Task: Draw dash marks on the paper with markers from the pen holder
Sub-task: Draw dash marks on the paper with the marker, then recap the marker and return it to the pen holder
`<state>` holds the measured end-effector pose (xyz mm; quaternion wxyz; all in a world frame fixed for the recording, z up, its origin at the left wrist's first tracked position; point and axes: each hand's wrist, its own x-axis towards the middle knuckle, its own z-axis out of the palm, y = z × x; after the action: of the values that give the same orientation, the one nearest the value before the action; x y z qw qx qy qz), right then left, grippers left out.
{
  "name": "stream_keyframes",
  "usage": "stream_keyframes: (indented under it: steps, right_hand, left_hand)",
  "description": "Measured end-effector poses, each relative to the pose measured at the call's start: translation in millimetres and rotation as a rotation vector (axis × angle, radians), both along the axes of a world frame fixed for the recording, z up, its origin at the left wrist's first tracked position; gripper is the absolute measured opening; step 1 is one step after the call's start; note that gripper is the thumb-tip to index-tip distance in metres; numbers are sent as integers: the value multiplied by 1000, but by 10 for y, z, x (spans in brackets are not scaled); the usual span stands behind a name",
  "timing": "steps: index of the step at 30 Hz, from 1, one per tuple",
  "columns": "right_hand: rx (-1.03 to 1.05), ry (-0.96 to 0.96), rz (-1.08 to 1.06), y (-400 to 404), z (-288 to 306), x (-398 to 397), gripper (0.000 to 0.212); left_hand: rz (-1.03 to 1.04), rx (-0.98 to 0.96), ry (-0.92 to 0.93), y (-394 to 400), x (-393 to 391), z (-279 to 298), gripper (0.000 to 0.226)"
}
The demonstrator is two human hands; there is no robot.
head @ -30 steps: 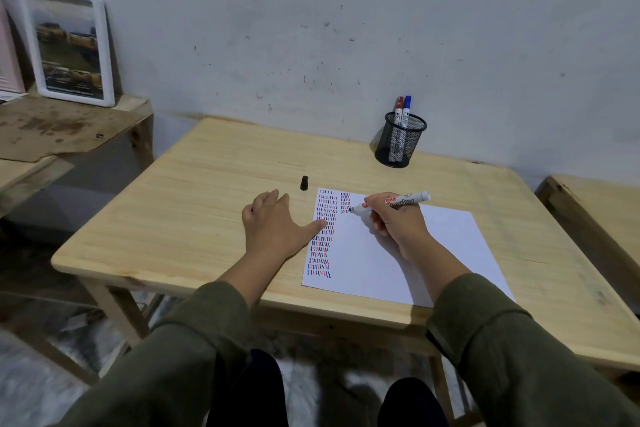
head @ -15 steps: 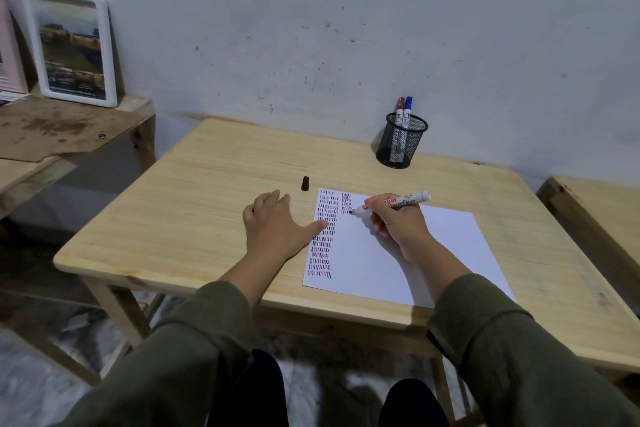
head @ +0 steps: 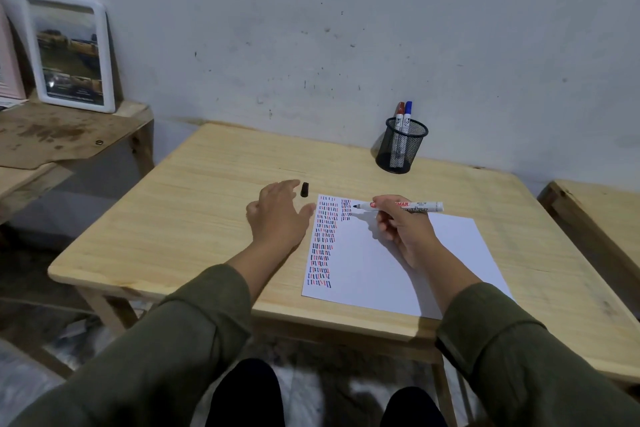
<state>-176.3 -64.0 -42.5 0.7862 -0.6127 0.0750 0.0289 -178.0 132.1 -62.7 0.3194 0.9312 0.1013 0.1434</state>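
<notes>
Two hands are working over the wooden table. Right hand is gripping the uncapped marker between thumb and curled fingers, the hand's heel resting on the paper. Marker's long axis is lying nearly level, running left–right across the sheet's far edge; black tip is pointing left toward the second column of dashes, blunt white end pointing right. Whether the tip is touching the sheet cannot be told — it is sitting just beside the dash marks.

Left hand is holding nothing, fingers loosely spread, thumb splayed toward the paper's left edge; fingertips are lying near the black cap, which is sitting on the table just beyond the sheet's far left corner.

Dash marks in red, blue and black are filling one full column down the left margin, with a short second column begun at the top.

Pen holder, black mesh, is standing at the far edge by the wall, well apart from the hands, carrying a red-capped marker and a blue-capped marker, both upright, caps up.
</notes>
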Motion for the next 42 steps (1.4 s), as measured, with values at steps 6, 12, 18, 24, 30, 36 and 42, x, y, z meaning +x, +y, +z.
stream_keyframes:
  steps: [6, 12, 18, 24, 30, 36, 42]
  right_hand:
    - [-129, -32, 25, -63, 44, 115, 4]
    - [-82, -72, 55, -43, 195, 168, 8]
    - [-83, -139, 48, 21, 433, 199, 9]
    - [-131, -233, 35, 54, 679, 178, 9]
    - [-169, -282, 30, 37, 802, 144, 10]
    - [-206, -315, 46, -17, 861, 128, 10]
    - [-361, -428, 163, -95, 957, 67, 13]
  left_hand:
    - [-14, 20, 39, -33, 373, 50, 37]
    - [20, 24, 0, -52, 494, -2, 29]
    - [84, -895, -4, -291, 493, 322, 16]
    - [4, -1131, 79, -459, 480, 582, 23]
    - [-54, -1241, 124, -593, 383, 794, 29]
    - [-89, -1259, 170, -676, 328, 933, 19]
    - [-65, -1268, 237, -727, 296, 1106, 17]
